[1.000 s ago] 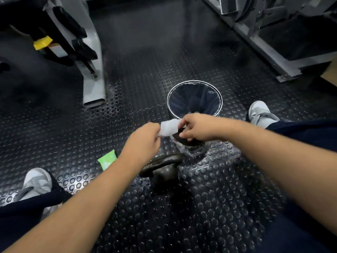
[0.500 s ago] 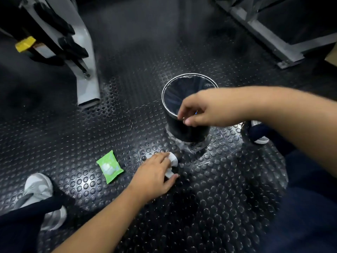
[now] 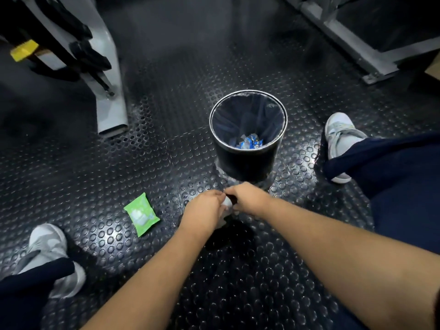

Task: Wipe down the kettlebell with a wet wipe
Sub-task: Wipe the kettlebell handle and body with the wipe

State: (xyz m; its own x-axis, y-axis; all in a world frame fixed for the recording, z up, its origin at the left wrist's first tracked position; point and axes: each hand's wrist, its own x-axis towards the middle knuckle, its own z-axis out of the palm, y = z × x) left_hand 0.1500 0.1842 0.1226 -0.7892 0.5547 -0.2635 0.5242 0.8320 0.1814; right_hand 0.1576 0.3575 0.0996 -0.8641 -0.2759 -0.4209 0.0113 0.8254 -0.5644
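- Head view: both forearms are seen reaching down to the studded rubber floor [image 3: 273, 277], hands meeting just below the bin [image 3: 245, 166].
- L hand [image 3: 204, 211]: grip is curled round the wet wipe [image 3: 227, 203], which is pinched and bunched white btwn the two hands.
- R hand [image 3: 250, 198]: fingers are curled downward, knuckles touching the wipe's far edge. Fingertips are hidden, so it can't be told whether the grip is closed on the wipe or on sth beneath it.
- Kettlebell [image 3: 228, 236]: only made out as a dark mass on the floor directly under the hands, w/ the wipe held against its top. Handle mostly covered, detail lost in shadow.
- Bin is lined w/ a dark bag; crumpled blue-and-white wrappers [image 3: 248, 142] are seen at its bottom.
- Green wipe packet [image 3: 142, 214] is lying flat on the floor, near the L hand, not touching it.
- L shoe [image 3: 47, 244] is planted bottom-left, R shoe [image 3: 340, 136] beside the bin, both grey-white, dark trouser legs over them.
- Grey machine leg [image 3: 110, 101] w/ a yellow tag [image 3: 23, 50] is seen top-left.
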